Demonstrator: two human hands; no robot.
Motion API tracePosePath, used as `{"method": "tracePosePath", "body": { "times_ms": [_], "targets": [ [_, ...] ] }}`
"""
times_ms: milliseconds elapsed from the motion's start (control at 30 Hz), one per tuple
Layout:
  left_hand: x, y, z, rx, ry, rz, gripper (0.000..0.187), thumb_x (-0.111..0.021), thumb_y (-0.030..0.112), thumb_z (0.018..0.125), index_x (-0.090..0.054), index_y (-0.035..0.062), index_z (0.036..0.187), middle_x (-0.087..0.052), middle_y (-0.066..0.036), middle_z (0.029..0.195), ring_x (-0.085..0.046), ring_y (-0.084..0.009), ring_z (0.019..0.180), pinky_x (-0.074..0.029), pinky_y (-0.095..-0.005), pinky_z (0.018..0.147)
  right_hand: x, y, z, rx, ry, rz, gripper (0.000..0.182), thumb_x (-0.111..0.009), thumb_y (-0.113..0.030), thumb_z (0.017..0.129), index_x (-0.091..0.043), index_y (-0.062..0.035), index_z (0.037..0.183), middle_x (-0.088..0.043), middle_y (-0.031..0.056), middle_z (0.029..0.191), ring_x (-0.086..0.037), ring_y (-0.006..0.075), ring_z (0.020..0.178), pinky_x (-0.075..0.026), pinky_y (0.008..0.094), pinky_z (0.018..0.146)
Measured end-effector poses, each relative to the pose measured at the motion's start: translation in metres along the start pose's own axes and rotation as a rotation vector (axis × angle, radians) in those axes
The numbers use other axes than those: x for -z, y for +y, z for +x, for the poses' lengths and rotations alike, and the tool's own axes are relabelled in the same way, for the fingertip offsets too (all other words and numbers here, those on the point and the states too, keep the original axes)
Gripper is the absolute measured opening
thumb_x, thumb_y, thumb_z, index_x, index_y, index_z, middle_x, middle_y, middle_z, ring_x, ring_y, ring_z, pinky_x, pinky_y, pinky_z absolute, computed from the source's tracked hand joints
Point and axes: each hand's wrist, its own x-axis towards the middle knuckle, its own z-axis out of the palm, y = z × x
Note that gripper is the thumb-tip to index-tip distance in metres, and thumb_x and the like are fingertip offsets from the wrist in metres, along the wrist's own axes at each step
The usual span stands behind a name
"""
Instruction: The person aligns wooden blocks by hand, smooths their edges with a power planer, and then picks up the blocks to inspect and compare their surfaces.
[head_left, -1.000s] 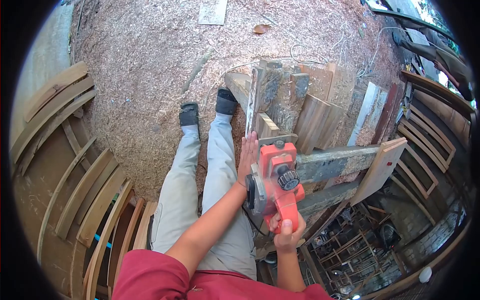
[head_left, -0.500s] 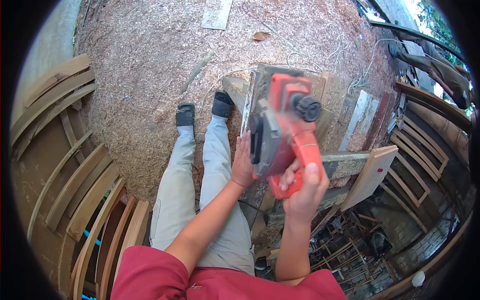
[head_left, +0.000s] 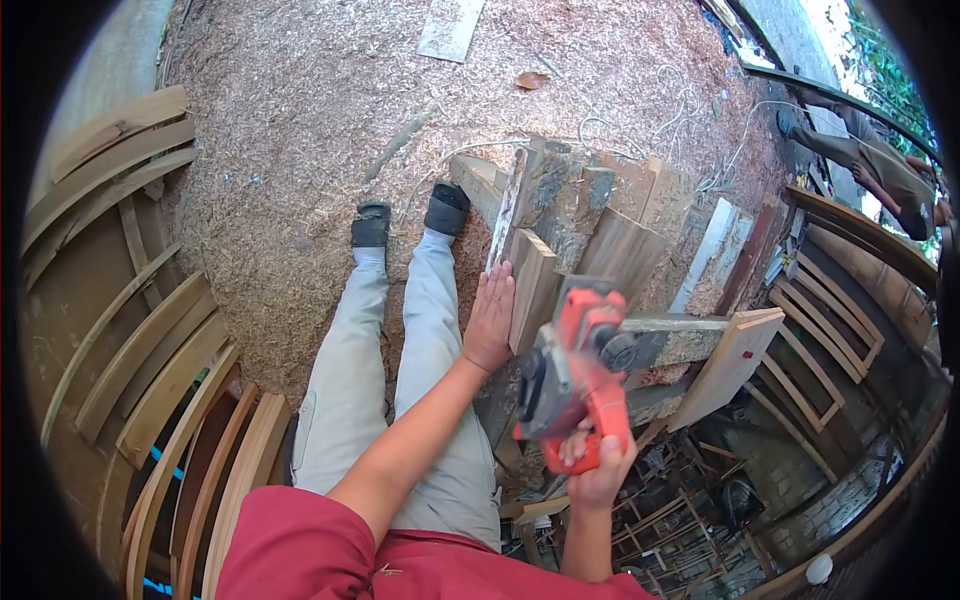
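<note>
A red and black electric planer [head_left: 592, 372] is in my right hand [head_left: 603, 472], whose fingers wrap round its rear handle. The planer looks slightly blurred and sits over the near end of a wooden piece [head_left: 532, 285]. Flat along the left side of that piece lies my left hand [head_left: 490, 322], its fingers stretched out and pointing away from me. The piece stands on a rough timber support [head_left: 545, 190], and the planer hides its near end. A wider brown board [head_left: 620, 248] leans just right of it.
Curved wooden pieces [head_left: 130, 300] stack on the left. A pale board [head_left: 722, 368] juts out at right, with more curved slats [head_left: 825, 315] beyond. Wood shavings [head_left: 290, 130] cover the ground, where a white cable [head_left: 590, 125] runs. Another person [head_left: 880, 160] is at upper right.
The planer has come back toward me in my right hand, uncovering the wooden piece and the brown board. My left hand stays flat against the piece's side.
</note>
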Motion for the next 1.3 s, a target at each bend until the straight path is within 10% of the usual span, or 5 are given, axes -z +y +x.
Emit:
{"method": "tracePosePath", "body": {
  "times_ms": [233, 667, 833, 1067, 1300],
  "targets": [
    [-0.013, -0.012, -0.004, -0.033, 0.049, 0.039, 0.063, -0.049, -0.002, 0.100, -0.033, -0.0084, 0.161, -0.036, -0.028, 0.169, -0.036, -0.0436, 0.158, -0.029, -0.0579, 0.131, 0.005, 0.025, -0.015, -0.097, -0.110, -0.160, 0.056, -0.066, -0.048, 0.096, -0.066, 0.0050, 0.113, -0.075, 0.0176, 0.092, -0.060, 0.0135, 0.068, -0.049, 0.0292, 0.062],
    [0.090, 0.024, 0.024, 0.176, -0.211, -0.357, 0.077, -0.066, 0.005, 0.100, -0.026, -0.0066, 0.165, -0.033, -0.032, 0.170, -0.034, -0.0442, 0.159, -0.013, -0.0570, 0.132, 0.031, 0.043, -0.038, -0.078, -0.001, 0.114, 0.060, -0.074, -0.050, 0.092, -0.063, 0.0052, 0.112, -0.061, 0.0092, 0.075, -0.059, 0.0182, 0.064, -0.048, 0.0320, 0.059],
    [0.144, 0.047, 0.059, 0.584, -0.018, -0.678, 0.045, -0.066, 0.015, 0.106, -0.057, -0.0099, 0.144, -0.070, -0.015, 0.131, -0.065, -0.0193, 0.122, -0.051, -0.0328, 0.104, 0.033, 0.058, -0.036, -0.053, 0.074, 0.214, 0.056, -0.073, -0.046, 0.092, -0.062, 0.0059, 0.109, -0.060, 0.0097, 0.073, -0.058, 0.0189, 0.061, -0.048, 0.0332, 0.057],
    [0.161, -0.025, 0.097, 0.955, -0.180, -0.827, 0.044, -0.076, 0.024, 0.096, -0.065, -0.0054, 0.127, -0.072, -0.012, 0.118, -0.068, -0.0176, 0.106, -0.054, -0.0340, 0.095, 0.028, 0.071, -0.047, -0.058, 0.133, 0.268, 0.049, -0.067, -0.041, 0.094, -0.062, 0.0060, 0.108, -0.059, 0.0091, 0.072, -0.056, 0.0180, 0.060, -0.047, 0.0328, 0.058],
    [0.152, -0.059, 0.127, 0.872, -0.372, -0.743, 0.048, -0.076, 0.022, 0.097, -0.060, -0.0005, 0.135, -0.071, -0.009, 0.122, -0.066, -0.0152, 0.107, -0.053, -0.0327, 0.095, 0.026, 0.088, -0.056, -0.083, 0.122, 0.266, 0.048, -0.067, -0.040, 0.094, -0.063, 0.0053, 0.108, -0.059, 0.0083, 0.072, -0.056, 0.0165, 0.060, -0.046, 0.0315, 0.058]
  ]
}}
